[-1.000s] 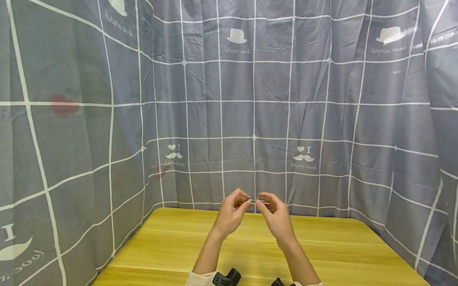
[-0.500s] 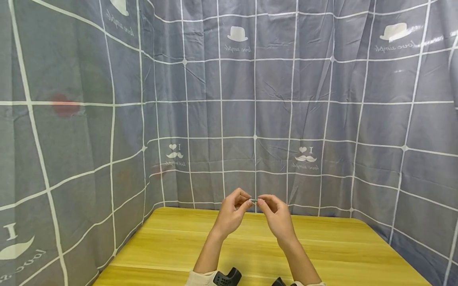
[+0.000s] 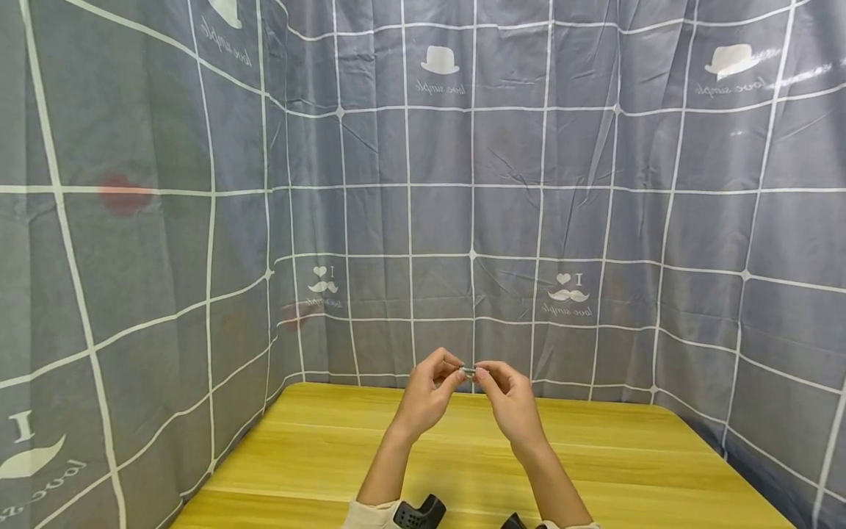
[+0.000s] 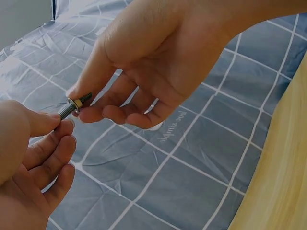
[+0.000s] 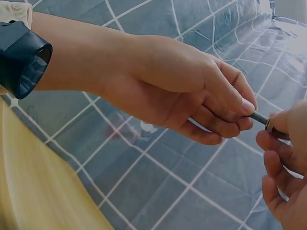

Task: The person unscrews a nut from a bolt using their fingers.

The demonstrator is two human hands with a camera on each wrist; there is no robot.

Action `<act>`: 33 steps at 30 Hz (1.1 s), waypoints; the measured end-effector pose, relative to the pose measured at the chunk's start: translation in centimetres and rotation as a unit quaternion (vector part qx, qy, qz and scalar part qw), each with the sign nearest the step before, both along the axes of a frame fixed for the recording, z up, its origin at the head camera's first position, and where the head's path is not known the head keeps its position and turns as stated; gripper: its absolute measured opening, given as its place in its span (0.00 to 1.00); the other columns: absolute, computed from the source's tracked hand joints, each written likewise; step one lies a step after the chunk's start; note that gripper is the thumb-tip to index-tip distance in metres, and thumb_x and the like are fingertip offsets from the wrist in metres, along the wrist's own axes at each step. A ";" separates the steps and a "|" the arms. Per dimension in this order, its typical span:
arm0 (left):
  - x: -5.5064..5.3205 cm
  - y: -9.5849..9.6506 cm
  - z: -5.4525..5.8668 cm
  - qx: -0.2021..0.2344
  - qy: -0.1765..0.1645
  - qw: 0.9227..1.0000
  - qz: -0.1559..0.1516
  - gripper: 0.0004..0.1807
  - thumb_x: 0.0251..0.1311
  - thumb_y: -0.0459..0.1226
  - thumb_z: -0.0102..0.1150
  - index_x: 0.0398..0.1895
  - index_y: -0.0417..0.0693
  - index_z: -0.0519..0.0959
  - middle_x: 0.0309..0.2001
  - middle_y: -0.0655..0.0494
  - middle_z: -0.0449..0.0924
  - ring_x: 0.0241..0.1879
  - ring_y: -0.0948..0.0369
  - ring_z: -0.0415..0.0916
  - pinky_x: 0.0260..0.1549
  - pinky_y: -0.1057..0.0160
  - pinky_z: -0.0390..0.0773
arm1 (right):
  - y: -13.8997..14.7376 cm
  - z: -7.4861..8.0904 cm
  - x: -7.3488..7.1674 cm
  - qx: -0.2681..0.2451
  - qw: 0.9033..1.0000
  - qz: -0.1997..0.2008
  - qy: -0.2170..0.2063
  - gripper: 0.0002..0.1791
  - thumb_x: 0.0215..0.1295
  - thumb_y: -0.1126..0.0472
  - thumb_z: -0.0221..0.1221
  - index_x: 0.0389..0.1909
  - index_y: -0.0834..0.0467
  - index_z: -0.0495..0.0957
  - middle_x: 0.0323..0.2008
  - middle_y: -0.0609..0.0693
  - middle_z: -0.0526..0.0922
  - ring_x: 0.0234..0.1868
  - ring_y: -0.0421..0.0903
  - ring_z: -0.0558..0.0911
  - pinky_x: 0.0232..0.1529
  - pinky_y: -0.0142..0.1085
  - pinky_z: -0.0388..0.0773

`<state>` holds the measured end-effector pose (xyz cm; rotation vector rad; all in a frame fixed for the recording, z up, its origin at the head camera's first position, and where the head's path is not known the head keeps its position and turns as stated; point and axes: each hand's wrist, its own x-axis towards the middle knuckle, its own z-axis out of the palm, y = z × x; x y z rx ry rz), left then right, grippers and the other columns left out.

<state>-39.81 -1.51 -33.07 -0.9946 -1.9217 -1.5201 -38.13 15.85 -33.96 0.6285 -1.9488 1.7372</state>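
Observation:
A grey threaded bolt (image 4: 65, 112) is held level between both hands, just above the table's far edge in the head view. Partway along it sits a nut-like metal ring (image 4: 76, 103), and its far tip is dark. My left hand (image 3: 426, 397) pinches one end of the bolt between thumb and index finger, the other fingers loosely bent. At the ring, my right hand (image 3: 515, 408) pinches with thumb and index finger, partly hiding it in the right wrist view. The bolt's end inside the left fingertips is hidden.
Below the hands spreads a yellow wood-grain table (image 3: 330, 455). Grey curtains with white grid lines (image 3: 502, 220) stand behind it and along both sides. Black wrist devices (image 3: 421, 512) sit at both cream cuffs.
Both hands stay nearly in place around the bolt. The right fingertips have shifted slightly, and the background has slid a little to the right in the head view.

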 end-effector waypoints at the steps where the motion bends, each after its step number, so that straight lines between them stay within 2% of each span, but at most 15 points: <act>1: 0.0 0.0 0.0 0.000 0.000 1.000 -0.001 0.02 0.74 0.31 0.59 0.44 0.42 0.79 0.39 0.52 0.86 0.42 0.55 0.85 0.42 0.58 0.80 | 0.0 0.0 0.0 -0.001 1.000 0.002 0.002 0.12 0.78 0.61 0.59 0.54 0.64 0.82 0.49 0.57 0.86 0.54 0.58 0.81 0.57 0.49 0.74; 5: 0.2 -0.3 0.1 -0.001 0.000 1.000 -0.003 0.02 0.75 0.32 0.59 0.44 0.41 0.79 0.38 0.55 0.86 0.42 0.56 0.85 0.41 0.58 0.80 | -0.3 0.3 0.4 -0.004 1.000 -0.003 0.002 0.12 0.76 0.65 0.61 0.56 0.62 0.81 0.50 0.57 0.85 0.52 0.56 0.81 0.54 0.47 0.75; 9: 0.5 -0.8 0.2 0.001 0.000 1.000 -0.008 0.01 0.74 0.30 0.59 0.44 0.41 0.79 0.39 0.55 0.86 0.42 0.55 0.85 0.42 0.58 0.80 | -0.9 0.5 1.1 -0.002 1.000 -0.024 -0.008 0.15 0.76 0.61 0.62 0.59 0.61 0.80 0.53 0.58 0.84 0.52 0.53 0.81 0.55 0.46 0.75; 12: 0.9 -1.2 0.2 0.005 -0.002 1.000 -0.018 0.02 0.74 0.29 0.58 0.45 0.40 0.79 0.39 0.54 0.86 0.42 0.54 0.85 0.43 0.58 0.81 | -1.3 0.5 1.6 -0.002 0.999 -0.037 -0.012 0.14 0.77 0.59 0.61 0.56 0.62 0.81 0.51 0.57 0.85 0.52 0.53 0.80 0.55 0.47 0.74; 15: 1.2 -1.6 0.1 0.007 -0.004 1.000 -0.025 0.03 0.74 0.28 0.58 0.45 0.36 0.78 0.40 0.52 0.86 0.43 0.53 0.85 0.43 0.58 0.80 | -1.7 0.5 2.1 -0.004 0.999 -0.042 -0.007 0.11 0.76 0.62 0.61 0.52 0.63 0.83 0.48 0.57 0.86 0.50 0.52 0.80 0.54 0.47 0.73; 18: 1.5 -2.1 0.0 0.008 -0.004 1.000 -0.028 0.03 0.74 0.29 0.57 0.45 0.36 0.78 0.39 0.51 0.86 0.43 0.53 0.85 0.42 0.58 0.80 | -2.2 0.4 2.5 -0.008 0.999 -0.046 -0.001 0.11 0.74 0.66 0.62 0.53 0.63 0.82 0.47 0.57 0.86 0.47 0.52 0.80 0.52 0.45 0.75; 22: 1.6 -2.5 -0.2 0.003 -0.001 1.000 -0.028 0.02 0.74 0.30 0.58 0.44 0.40 0.79 0.39 0.52 0.86 0.42 0.54 0.85 0.42 0.58 0.80 | -2.6 0.2 2.7 -0.010 0.998 -0.055 0.002 0.13 0.74 0.63 0.63 0.56 0.62 0.82 0.48 0.57 0.86 0.48 0.51 0.81 0.52 0.44 0.76; 25: 1.6 -2.7 -0.3 -0.003 0.001 1.000 -0.028 0.02 0.74 0.30 0.59 0.44 0.41 0.79 0.39 0.53 0.86 0.42 0.55 0.85 0.43 0.58 0.80 | -2.8 0.0 2.8 -0.008 0.998 -0.065 0.004 0.13 0.76 0.60 0.62 0.53 0.64 0.83 0.47 0.55 0.86 0.48 0.50 0.80 0.52 0.44 0.74; 29: 1.6 -3.1 -0.5 -0.007 0.008 1.000 -0.029 0.02 0.74 0.30 0.58 0.44 0.40 0.79 0.39 0.54 0.86 0.42 0.55 0.85 0.42 0.58 0.80 | -3.1 -0.1 3.1 -0.012 0.997 -0.069 0.013 0.09 0.75 0.63 0.62 0.49 0.65 0.84 0.44 0.57 0.85 0.47 0.51 0.79 0.50 0.45 0.73; 33: 1.5 -3.4 -0.7 -0.006 0.013 0.999 -0.031 0.01 0.74 0.29 0.58 0.44 0.41 0.79 0.39 0.54 0.86 0.41 0.55 0.85 0.42 0.58 0.80 | -3.5 -0.2 3.3 -0.017 0.997 -0.071 0.011 0.10 0.73 0.65 0.64 0.52 0.63 0.82 0.48 0.60 0.85 0.47 0.51 0.80 0.50 0.44 0.75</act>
